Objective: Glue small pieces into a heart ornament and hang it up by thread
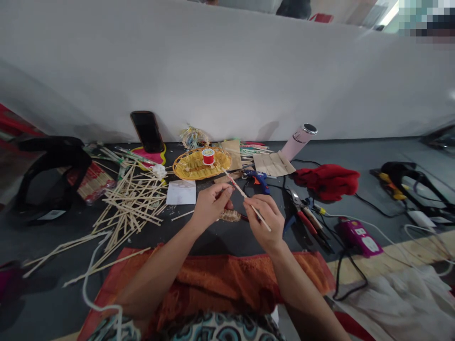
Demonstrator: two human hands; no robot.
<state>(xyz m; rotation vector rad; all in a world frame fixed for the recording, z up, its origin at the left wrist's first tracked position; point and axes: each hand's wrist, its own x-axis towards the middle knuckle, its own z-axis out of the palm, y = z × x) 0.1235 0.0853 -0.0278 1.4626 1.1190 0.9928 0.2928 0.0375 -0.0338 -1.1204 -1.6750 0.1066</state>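
Note:
My right hand [266, 220] is closed on a thin wooden stick [240, 189], which slants up and to the left, with a red band near its upper part. Close by on the left, my left hand [211, 203] has its fingertips pinched together beside the stick; what sits in them is too small to make out. Just beyond the hands, a spool of red thread [208, 157] stands in a yellow woven basket [179, 171]. A small tan bundle [230, 216] lies under the hands, partly hidden.
Loose sticks [128, 203] are heaped at left, near a white paper [181, 192] and a propped phone [147, 131]. A blue glue gun [259, 180], pliers [306, 220], a red cloth [330, 182] and a pink bottle [297, 143] lie or stand at right. An orange towel [227, 274] covers the front edge.

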